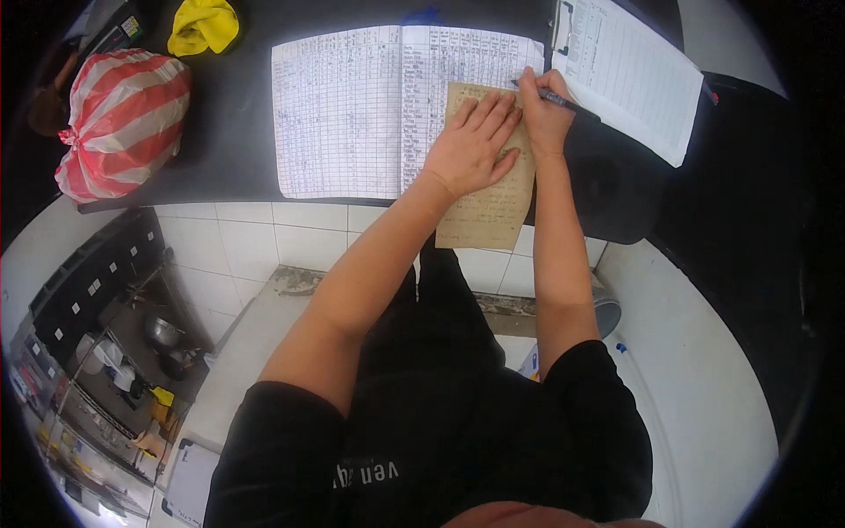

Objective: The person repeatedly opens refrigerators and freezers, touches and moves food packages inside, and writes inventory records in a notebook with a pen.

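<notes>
Brown handwritten paper sheet (480, 211), head view: located at 1 o'clock, partly over the open white gridded notebook (339, 114). Left hand (473, 150): flat on sheet, fingers slightly spread. Right hand (546, 114): fingers closed around black pen (570, 106); tip apparently touches notebook. Red-and-white striped plastic bag (132, 119): 10 o'clock.
</notes>
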A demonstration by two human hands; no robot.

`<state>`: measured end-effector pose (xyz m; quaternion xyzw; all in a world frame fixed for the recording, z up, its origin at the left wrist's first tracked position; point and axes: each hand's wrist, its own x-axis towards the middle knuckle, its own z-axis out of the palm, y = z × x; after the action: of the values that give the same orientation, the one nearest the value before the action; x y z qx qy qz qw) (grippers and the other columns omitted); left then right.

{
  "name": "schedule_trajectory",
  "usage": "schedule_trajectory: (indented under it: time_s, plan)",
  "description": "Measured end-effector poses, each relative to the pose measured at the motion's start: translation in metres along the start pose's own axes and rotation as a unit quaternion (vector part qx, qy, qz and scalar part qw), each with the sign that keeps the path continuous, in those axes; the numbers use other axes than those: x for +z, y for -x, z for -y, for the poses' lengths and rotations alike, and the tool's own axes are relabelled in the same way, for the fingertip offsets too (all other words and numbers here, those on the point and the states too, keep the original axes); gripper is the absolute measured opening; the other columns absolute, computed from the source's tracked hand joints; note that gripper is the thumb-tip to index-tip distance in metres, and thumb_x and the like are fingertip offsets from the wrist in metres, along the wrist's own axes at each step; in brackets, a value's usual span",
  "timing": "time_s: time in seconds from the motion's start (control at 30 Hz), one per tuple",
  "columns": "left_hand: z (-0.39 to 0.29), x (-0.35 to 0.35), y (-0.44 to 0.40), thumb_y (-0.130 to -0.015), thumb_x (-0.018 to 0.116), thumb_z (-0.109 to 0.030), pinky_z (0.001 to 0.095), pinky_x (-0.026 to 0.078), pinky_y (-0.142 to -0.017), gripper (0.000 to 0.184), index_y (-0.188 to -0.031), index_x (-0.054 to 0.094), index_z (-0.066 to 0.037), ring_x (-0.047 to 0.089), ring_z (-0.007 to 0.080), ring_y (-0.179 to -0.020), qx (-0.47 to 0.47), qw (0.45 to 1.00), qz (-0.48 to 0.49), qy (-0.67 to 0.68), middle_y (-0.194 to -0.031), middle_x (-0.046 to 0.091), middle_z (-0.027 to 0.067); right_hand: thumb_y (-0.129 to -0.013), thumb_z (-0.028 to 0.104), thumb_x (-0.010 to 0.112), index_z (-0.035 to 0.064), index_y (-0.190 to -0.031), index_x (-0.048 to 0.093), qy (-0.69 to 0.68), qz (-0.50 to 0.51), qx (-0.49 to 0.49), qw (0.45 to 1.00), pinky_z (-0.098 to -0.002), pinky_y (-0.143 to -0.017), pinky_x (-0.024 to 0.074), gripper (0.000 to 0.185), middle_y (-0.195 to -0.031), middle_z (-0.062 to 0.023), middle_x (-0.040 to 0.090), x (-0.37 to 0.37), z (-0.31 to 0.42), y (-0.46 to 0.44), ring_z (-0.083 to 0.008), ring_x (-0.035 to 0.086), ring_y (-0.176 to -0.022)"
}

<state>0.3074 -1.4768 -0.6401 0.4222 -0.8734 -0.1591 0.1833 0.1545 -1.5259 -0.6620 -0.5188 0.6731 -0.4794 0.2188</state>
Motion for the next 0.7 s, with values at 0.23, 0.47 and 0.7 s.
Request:
schedule_trajectory:
  time_s: [0.23, 0.47, 0.7]
  plan:
    - [0.001, 0.000, -0.001, -0.091, 0.056, -0.039, 0.0443, 0.031, -0.112, 0.058, -0.139, 0.048, -0.007, 0.040, 0.0294, -0.137, 0.005, 1.000, 0.001, -0.010, -0.147, 0.044, 0.0130, -0.084, 0.024, 0.070, 0.0049, -0.067, 0.051, -0.013, 0.010, 0.016, 1.000, -0.0312, -0.056, 0.0409, 0.032, -0.058, -0.0053, 0.052, -0.002, 0.013, 0.000, -0.0142, 0.047, -0.057]
    - [-0.001, -0.001, -0.002, -0.090, 0.057, -0.038, 0.0439, 0.031, -0.111, 0.057, -0.138, 0.050, -0.007, 0.041, 0.0289, -0.135, 0.005, 1.000, -0.005, -0.013, -0.145, 0.045, 0.0125, -0.084, 0.023, 0.069, 0.0045, -0.067, 0.050, -0.018, 0.008, -0.027, 0.999, -0.0308, -0.056, 0.0407, 0.031, -0.056, -0.0038, 0.051, 0.001, 0.002, -0.002, -0.0127, 0.046, -0.056]
    - [-0.001, 0.000, -0.001, -0.090, 0.057, -0.038, 0.0433, 0.031, -0.111, 0.056, -0.136, 0.051, -0.006, 0.041, 0.0287, -0.135, 0.009, 1.000, -0.015, -0.022, -0.145, 0.046, 0.0122, -0.085, 0.022, 0.068, 0.0037, -0.067, 0.050, -0.029, 0.002, 0.004, 1.000, -0.0310, -0.055, 0.0407, 0.031, -0.057, -0.0049, 0.051, 0.000, 0.005, -0.001, -0.0139, 0.046, -0.055]
